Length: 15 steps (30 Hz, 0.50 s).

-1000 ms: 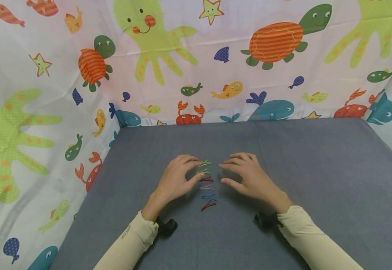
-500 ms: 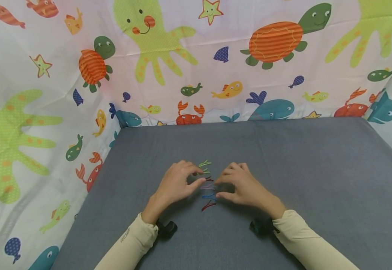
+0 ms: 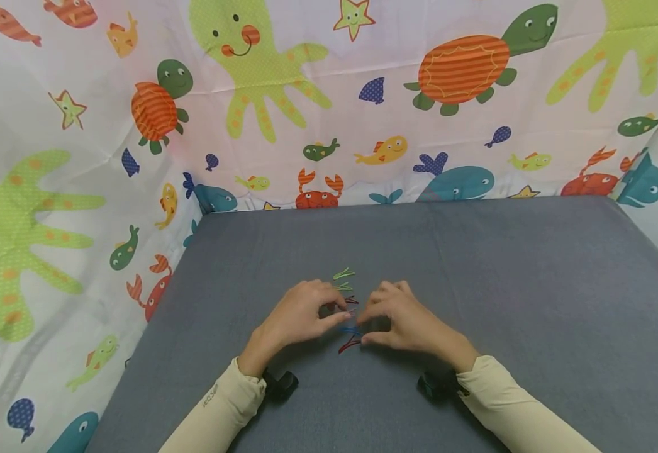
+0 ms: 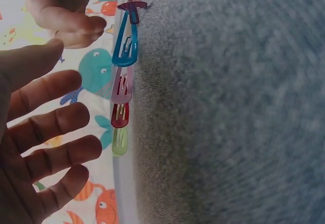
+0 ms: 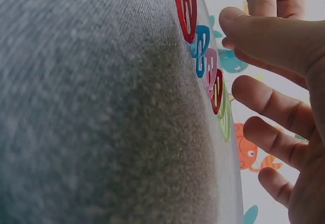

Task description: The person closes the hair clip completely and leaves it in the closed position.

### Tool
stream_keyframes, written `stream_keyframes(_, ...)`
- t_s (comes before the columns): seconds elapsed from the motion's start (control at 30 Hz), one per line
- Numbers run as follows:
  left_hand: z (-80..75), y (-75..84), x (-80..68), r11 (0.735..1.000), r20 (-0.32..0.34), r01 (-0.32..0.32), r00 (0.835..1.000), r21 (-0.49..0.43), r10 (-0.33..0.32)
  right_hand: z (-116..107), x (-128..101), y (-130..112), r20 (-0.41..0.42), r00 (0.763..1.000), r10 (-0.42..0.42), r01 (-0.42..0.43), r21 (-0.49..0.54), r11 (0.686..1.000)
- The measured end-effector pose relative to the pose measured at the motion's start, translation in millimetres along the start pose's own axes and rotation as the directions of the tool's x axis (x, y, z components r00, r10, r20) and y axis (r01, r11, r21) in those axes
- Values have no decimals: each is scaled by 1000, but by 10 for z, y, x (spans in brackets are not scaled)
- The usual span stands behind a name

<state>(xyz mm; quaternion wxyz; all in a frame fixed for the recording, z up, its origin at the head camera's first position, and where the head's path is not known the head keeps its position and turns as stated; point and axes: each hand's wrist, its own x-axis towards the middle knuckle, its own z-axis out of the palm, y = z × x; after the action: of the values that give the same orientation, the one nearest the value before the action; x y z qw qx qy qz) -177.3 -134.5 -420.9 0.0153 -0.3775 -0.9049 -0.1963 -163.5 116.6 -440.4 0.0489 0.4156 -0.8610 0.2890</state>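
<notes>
Between both hands, hair clips [image 3: 347, 308] are lying in a row; left hand [image 3: 295, 318] and right hand [image 3: 405, 322] are hovering with fingers loosely spread, seemingly gripping nothing.

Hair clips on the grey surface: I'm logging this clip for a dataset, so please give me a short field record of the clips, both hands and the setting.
clips: a row of snap hair clips lying in a line on the grey cloth surface
colours, near to far: red, blue, pink, dark red, green
left hand: fingers spread beside the row; contact unclear
right hand: fingers spread on the row's other side; contact unclear
backdrop: sea-animal print sheet
</notes>
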Motion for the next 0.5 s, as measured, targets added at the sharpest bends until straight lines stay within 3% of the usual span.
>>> stream_keyframes(0.3,-20,23,-16,996,167,8,986,-91,7,30,-1,-32,52,999,2,-4,54,999)
stream_keyframes(0.5,-4,31,-22,992,238,22,971,-123,8,49,-2,-40,64,998,-8,5,43,999)
